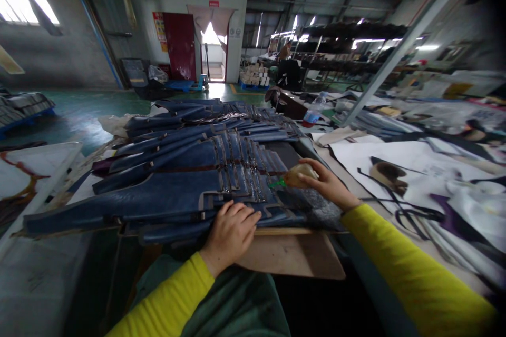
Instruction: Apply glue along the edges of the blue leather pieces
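Note:
Dark blue leather-like pieces (pixel 177 187) lie overlapped in a long stack on the table in front of me, their right-hand edges fanned out and glossy. My left hand (pixel 231 229) rests on the near edge of the stack, palm down with the fingers lying flat. To its right, my right hand (pixel 322 181) is wrapped round a yellowish squeeze bottle (pixel 300 175), tilted with its green nozzle pointing left, over the fanned edges. Whether the nozzle touches them I cannot tell.
A brown board (pixel 292 255) juts out below the table edge. At the right, a table holds white sheets (pixel 367 152) and black straps (pixel 419 214). A bottle with red liquid (pixel 314 110) stands beyond the stack. A slanted metal post (pixel 407 45) rises at the right.

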The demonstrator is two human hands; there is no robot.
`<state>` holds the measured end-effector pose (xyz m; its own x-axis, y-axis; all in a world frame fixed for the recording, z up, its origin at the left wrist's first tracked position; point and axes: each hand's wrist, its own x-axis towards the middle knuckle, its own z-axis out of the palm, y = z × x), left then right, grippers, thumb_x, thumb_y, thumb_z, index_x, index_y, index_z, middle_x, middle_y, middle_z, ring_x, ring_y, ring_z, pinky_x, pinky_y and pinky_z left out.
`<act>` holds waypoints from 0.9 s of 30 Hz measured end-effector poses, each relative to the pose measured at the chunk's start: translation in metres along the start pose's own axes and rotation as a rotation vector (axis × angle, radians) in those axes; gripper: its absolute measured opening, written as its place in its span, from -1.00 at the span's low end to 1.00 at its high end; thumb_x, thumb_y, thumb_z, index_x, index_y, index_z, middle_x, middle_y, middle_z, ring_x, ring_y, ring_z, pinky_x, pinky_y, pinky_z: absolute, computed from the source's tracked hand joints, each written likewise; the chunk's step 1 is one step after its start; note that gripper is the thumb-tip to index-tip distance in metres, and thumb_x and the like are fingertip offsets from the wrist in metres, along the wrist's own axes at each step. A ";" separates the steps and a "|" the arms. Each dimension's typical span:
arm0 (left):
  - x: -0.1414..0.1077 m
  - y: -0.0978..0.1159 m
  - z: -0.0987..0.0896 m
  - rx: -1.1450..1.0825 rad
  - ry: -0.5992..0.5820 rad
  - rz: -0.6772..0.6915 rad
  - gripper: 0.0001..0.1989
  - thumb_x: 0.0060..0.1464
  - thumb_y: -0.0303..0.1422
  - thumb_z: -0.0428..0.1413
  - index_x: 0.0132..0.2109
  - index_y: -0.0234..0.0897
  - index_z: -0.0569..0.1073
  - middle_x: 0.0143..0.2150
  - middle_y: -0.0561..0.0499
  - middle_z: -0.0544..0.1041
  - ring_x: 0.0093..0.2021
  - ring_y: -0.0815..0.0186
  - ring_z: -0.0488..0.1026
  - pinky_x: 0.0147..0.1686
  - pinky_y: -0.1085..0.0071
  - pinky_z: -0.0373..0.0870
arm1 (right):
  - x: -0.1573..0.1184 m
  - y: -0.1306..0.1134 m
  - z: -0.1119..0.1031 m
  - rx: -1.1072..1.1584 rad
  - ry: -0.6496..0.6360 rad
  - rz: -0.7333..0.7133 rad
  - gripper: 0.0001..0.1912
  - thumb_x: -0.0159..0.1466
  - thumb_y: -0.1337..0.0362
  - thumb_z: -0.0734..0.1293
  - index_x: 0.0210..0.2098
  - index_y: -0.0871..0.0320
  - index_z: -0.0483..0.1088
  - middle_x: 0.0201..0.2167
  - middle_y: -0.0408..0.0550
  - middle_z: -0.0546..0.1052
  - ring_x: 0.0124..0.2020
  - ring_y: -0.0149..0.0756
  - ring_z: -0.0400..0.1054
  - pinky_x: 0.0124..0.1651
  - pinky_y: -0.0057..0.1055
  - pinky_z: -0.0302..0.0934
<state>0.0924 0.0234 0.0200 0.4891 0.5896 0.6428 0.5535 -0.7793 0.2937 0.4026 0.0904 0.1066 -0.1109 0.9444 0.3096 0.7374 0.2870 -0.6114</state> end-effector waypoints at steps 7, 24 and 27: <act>0.001 0.000 -0.001 -0.014 0.005 -0.009 -0.70 0.21 -0.35 -0.06 0.06 -0.11 0.37 -0.03 0.10 0.43 0.04 0.35 0.25 0.16 0.22 0.01 | 0.017 0.017 0.015 -0.076 0.145 -0.139 -0.45 0.17 0.03 0.32 0.09 0.09 0.18 0.00 0.01 0.32 0.06 -0.16 0.22 0.16 -0.21 0.11; -0.001 -0.001 0.003 -0.017 0.009 -0.006 -0.68 0.22 -0.35 -0.08 0.09 -0.11 0.35 -0.02 0.09 0.43 0.04 0.32 0.25 0.17 0.22 0.00 | 0.048 0.025 0.021 -0.114 0.187 -0.135 -0.41 0.16 -0.03 0.29 0.10 0.10 0.16 0.04 0.04 0.30 0.09 -0.12 0.19 0.17 -0.18 0.08; -0.001 -0.001 0.005 -0.017 0.023 -0.006 -0.68 0.22 -0.35 -0.08 0.10 -0.10 0.35 -0.01 0.10 0.43 0.05 0.33 0.25 0.17 0.23 -0.01 | 0.062 0.029 0.025 -0.119 0.204 -0.155 -0.43 0.16 -0.03 0.29 0.08 0.11 0.17 0.03 0.03 0.30 0.09 -0.14 0.19 0.17 -0.18 0.07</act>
<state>0.0945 0.0250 0.0159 0.4697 0.5894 0.6572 0.5445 -0.7794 0.3099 0.4007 0.1614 0.0900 -0.1009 0.8354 0.5404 0.7963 0.3934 -0.4595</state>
